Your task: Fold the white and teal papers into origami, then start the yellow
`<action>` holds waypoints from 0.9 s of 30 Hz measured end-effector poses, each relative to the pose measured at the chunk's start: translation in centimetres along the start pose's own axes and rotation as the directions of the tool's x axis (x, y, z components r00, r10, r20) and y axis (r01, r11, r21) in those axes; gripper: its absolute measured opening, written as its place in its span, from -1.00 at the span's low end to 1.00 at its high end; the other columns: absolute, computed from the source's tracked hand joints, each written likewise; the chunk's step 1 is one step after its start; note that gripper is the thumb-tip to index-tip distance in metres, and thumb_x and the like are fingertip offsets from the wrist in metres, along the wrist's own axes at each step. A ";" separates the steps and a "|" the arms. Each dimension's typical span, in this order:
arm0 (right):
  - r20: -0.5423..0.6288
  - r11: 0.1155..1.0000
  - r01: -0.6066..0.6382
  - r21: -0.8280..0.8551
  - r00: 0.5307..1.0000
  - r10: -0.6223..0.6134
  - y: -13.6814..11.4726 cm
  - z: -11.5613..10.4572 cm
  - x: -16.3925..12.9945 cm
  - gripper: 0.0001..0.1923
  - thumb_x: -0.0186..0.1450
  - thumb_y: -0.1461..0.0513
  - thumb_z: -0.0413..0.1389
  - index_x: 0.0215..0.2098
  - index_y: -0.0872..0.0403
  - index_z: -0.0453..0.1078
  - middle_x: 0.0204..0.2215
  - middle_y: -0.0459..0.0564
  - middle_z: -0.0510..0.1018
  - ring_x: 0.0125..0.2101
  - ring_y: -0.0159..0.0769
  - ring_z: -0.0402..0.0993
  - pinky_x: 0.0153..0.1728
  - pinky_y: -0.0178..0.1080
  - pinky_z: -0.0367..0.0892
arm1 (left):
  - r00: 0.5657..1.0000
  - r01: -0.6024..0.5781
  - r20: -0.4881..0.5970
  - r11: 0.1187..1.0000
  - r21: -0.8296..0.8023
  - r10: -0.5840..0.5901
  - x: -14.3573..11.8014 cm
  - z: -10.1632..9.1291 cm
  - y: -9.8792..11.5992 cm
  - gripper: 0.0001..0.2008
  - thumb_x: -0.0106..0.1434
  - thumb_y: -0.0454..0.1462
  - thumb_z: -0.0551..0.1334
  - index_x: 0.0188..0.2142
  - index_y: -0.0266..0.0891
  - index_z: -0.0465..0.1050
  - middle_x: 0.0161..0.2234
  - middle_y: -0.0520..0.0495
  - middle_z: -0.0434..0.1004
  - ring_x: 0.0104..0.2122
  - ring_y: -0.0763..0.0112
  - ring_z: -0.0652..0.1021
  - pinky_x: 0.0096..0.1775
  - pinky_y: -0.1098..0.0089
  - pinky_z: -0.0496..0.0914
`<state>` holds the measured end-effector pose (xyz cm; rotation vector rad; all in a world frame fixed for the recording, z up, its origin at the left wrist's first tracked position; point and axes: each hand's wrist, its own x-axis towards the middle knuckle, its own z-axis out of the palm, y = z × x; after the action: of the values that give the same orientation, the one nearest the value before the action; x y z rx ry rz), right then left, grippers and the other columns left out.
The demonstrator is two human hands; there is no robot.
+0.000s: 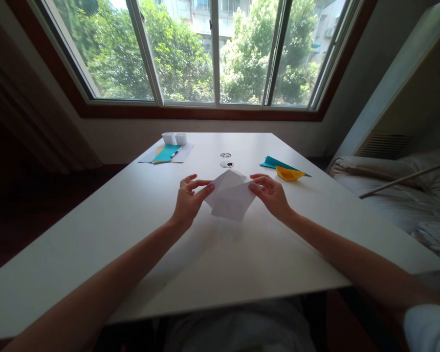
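Holding a partly folded white sheet of paper (230, 197) just above the middle of the white table (190, 274), both hands pinch it at opposite sides in the head view. The left hand (188, 200) has its thumb and fingertips closed on the sheet's left edge; the right hand (270, 193) grips the right edge the same way, fingers together on the paper.

To do this fold well, I judge the edges should be lined up exactly before any crease is pressed, then the crease run flat against the table with a fingertip, since the paper is thin and will show a crooked line.

The sheet is matte, light and stiff enough to hold angled flaps; its folded layers make a pointed, diamond-like outline. Toward the far right edge lie a yellow folded paper shape (288, 173) touching a teal folded one (275, 163), both sharp-cornered. Near the far left corner sit a teal sheet (166, 153) on other papers with a pen (174, 154), and two small white cups (174, 138) behind. The table is smooth and plain.
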<state>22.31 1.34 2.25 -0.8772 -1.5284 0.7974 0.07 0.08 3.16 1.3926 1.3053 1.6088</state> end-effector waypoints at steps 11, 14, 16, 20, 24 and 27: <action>0.120 0.999 0.024 -0.027 0.993 -0.020 -1.6 0.7 -0.8 -0.68 0.14 0.10 0.15 -0.13 -0.03 0.40 -0.14 -0.01 0.48 -0.20 -0.24 0.40 -0.21 -0.19 0.36 | 0.932 0.017 0.359 0.985 -0.172 0.046 -0.5 0.5 1.1 -0.72 -0.18 -0.31 0.41 -0.42 -0.26 0.44 -0.37 -0.06 0.52 -0.31 0.25 0.49 -0.26 0.35 0.36; 0.148 1.000 -0.006 -0.010 0.989 0.008 -1.8 0.8 -1.0 -0.66 0.13 0.09 0.15 -0.12 -0.03 0.41 -0.20 -0.02 0.51 -0.29 -0.29 0.42 -0.22 -0.18 0.36 | 0.932 0.070 0.362 0.976 -0.205 0.009 -0.6 0.5 1.4 -0.68 -0.24 -0.33 0.42 -0.43 -0.27 0.42 -0.39 -0.06 0.52 -0.35 0.27 0.49 -0.34 0.38 0.35; 0.155 1.000 -0.023 -0.004 0.988 0.024 -1.8 0.8 -1.1 -0.65 0.13 0.09 0.15 -0.11 -0.03 0.40 -0.21 -0.03 0.52 -0.32 -0.31 0.43 -0.23 -0.19 0.36 | 0.933 0.089 0.359 0.970 -0.226 -0.002 -0.6 0.5 1.4 -0.66 -0.25 -0.35 0.42 -0.42 -0.26 0.40 -0.38 -0.06 0.52 -0.36 0.29 0.49 -0.37 0.41 0.35; 0.157 0.996 0.045 -0.075 0.987 -0.033 -1.8 0.8 -1.2 -0.69 0.14 0.11 0.14 -0.13 -0.06 0.43 -0.19 -0.04 0.51 -0.33 -0.32 0.40 -0.26 -0.22 0.35 | 0.910 0.117 0.414 0.959 -0.258 0.000 -0.7 0.7 1.1 -0.56 -0.23 -0.39 0.40 -0.31 -0.19 0.33 -0.33 -0.01 0.51 -0.40 0.34 0.50 -0.42 0.44 0.34; 0.192 0.984 0.120 -0.128 0.977 -0.094 -1.8 0.7 -1.3 -0.71 0.18 0.13 0.11 -0.12 -0.07 0.42 -0.22 -0.04 0.50 -0.34 -0.33 0.38 -0.29 -0.23 0.34 | 0.886 0.069 0.462 0.969 -0.236 0.049 -1.0 0.8 0.8 -0.51 -0.11 -0.37 0.36 -0.15 -0.14 0.29 -0.27 -0.03 0.51 -0.34 0.32 0.51 -0.36 0.41 0.36; 0.205 0.981 0.133 -0.144 0.973 -0.102 -1.7 0.7 -1.2 -0.70 0.19 0.14 0.10 -0.10 -0.07 0.41 -0.21 -0.04 0.51 -0.33 -0.33 0.38 -0.27 -0.21 0.33 | 0.893 0.014 0.443 0.978 -0.209 0.082 -1.1 0.8 0.6 -0.53 -0.11 -0.38 0.35 -0.16 -0.15 0.31 -0.26 -0.04 0.51 -0.27 0.29 0.51 -0.27 0.38 0.35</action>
<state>21.56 -0.58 3.07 -0.8313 -1.8208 0.7009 1.13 -0.88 3.33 1.5437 0.8191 1.2919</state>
